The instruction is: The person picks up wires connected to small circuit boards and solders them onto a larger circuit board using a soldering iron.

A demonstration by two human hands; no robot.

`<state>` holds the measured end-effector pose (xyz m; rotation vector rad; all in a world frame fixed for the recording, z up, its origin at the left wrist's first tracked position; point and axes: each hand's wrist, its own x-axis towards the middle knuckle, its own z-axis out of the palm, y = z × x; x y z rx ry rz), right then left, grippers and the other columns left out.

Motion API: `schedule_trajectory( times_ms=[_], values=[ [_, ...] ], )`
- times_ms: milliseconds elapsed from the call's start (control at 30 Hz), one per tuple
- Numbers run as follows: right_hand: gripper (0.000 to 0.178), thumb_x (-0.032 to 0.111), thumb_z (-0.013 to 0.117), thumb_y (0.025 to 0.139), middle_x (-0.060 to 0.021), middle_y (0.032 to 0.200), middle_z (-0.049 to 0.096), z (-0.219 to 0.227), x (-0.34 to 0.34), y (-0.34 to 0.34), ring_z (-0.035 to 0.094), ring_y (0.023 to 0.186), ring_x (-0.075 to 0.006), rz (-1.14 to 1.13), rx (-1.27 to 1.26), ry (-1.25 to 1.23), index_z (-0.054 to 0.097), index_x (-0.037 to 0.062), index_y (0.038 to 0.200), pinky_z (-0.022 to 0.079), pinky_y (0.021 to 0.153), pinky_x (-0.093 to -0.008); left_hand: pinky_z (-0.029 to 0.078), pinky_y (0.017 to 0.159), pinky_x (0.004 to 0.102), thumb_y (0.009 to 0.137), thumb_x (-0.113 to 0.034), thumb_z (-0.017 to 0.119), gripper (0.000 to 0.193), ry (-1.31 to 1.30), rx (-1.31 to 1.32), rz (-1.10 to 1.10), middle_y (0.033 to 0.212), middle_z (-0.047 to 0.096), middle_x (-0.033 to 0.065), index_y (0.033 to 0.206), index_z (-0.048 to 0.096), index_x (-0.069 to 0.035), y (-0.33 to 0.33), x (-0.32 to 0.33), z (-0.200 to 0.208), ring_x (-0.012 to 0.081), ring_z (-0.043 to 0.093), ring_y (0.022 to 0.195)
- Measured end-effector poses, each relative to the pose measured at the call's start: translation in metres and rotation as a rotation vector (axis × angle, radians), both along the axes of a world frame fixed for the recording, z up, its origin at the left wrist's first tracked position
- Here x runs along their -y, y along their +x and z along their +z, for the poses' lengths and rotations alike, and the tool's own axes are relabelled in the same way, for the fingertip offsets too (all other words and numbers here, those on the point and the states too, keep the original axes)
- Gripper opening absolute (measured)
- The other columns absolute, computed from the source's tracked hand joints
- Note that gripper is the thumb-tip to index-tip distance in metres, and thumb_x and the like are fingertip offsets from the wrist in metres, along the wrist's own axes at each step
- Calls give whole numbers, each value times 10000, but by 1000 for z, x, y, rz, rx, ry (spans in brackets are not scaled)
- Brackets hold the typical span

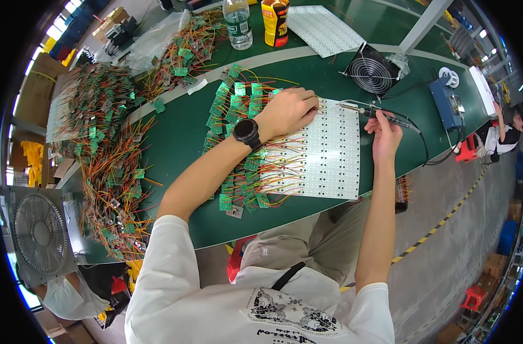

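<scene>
My right hand (384,136) is closed on a soldering iron (394,119), whose metal tip points left over the top of a white perforated panel (340,163). A dark cable runs from its back end. My left hand (290,109) bends over the panel's upper left part, fingers curled down near the iron's tip. Whatever those fingers pinch is hidden under the hand. Small green circuit boards (255,100) with red and yellow wires lie in rows along the panel's left side, the wires stretching onto it. My left forearm crosses these rows.
Heaps of wired circuit boards (109,189) cover the bench's left end. At the back stand a water bottle (238,26), a yellow-red container (275,23) and another white panel (324,28). A black fan (373,70) and a blue soldering station (446,100) are at the right.
</scene>
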<state>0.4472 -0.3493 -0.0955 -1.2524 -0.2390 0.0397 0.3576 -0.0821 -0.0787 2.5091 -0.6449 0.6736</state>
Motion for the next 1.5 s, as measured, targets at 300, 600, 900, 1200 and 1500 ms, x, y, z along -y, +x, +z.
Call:
schedule_trajectory(
  times_ms=[300, 600, 900, 1200, 1500],
  values=[
    [166, 119, 656, 935, -91, 758, 660, 5, 14, -32, 626, 603, -173, -46, -50, 124, 640, -28, 1010, 467, 570, -262, 496, 764, 436, 867, -136, 621, 125, 102, 49, 6, 849, 586, 117, 932, 590, -33, -1, 9, 6, 314, 610, 819],
    [153, 138, 639, 945, -60, 758, 649, 8, 22, -37, 599, 650, -139, -9, -175, 360, 634, -5, 999, 462, 603, -264, 505, 875, 431, 845, -198, 683, 335, 455, -180, 197, 1106, 589, 103, 1156, 606, -97, -58, 12, 55, 291, 629, 994],
    [147, 137, 664, 935, -57, 796, 653, 2, 32, -34, 588, 668, -106, 69, -141, 258, 648, -1, 980, 464, 596, -238, 494, 822, 394, 814, -102, 682, 235, 183, -20, 533, 1055, 609, 64, 1044, 640, -74, -249, 4, 62, 257, 608, 962],
    [160, 147, 650, 945, -48, 794, 649, 1, 29, -32, 583, 672, -101, 93, -142, 246, 642, 2, 1011, 460, 611, -239, 504, 563, 434, 842, -110, 638, 88, 241, -104, 1453, 843, 621, 124, 890, 596, -50, -344, -67, 27, 309, 645, 690],
    [161, 160, 660, 940, -40, 784, 650, 4, 28, -36, 578, 656, -99, 65, -143, 231, 640, 9, 994, 441, 597, -237, 510, 762, 381, 812, -116, 676, 170, 639, -293, 1626, 1021, 572, 105, 939, 647, -6, -317, -111, 16, 271, 606, 940]
  ],
)
